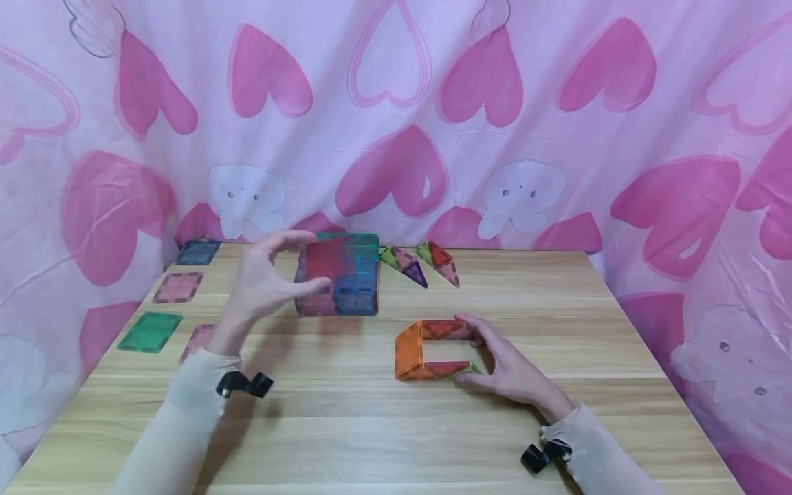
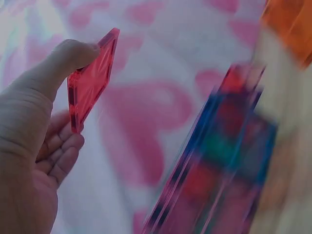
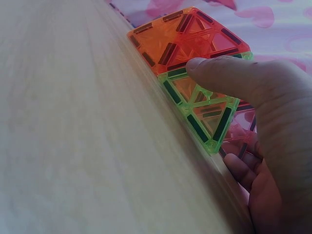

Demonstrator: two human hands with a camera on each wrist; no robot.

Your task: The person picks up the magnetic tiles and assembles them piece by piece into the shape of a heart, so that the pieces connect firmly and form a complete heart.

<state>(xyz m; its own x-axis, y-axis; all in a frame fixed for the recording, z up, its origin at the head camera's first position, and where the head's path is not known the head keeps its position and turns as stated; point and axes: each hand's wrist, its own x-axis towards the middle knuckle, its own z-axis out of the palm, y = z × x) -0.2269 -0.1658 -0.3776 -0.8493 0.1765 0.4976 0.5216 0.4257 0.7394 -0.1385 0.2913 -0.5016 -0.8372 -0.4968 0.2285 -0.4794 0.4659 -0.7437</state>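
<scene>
My left hand [image 1: 256, 282] pinches a red square tile [image 2: 93, 80] between thumb and fingers; in the head view the tile [image 1: 326, 260] overlaps a box of clear coloured tiles [image 1: 357, 301] behind it. That box appears blurred in the left wrist view [image 2: 214, 161]. My right hand [image 1: 510, 368] grips the open end of a smaller tile structure, thumb on the near side and fingers on the far side. Its end is an orange square [image 1: 410, 350], with red and green triangles [image 3: 204, 102] along the side under my thumb.
At the left lie a blue tile [image 1: 198, 252], a pink tile [image 1: 177, 287], a green tile [image 1: 150, 332] and another pink tile [image 1: 196, 341] partly behind my left wrist. Two flat strips of triangles [image 1: 403, 264] [image 1: 439, 261] lie at the back, right of the box. A heart-patterned curtain [image 1: 396, 137] hangs behind the table.
</scene>
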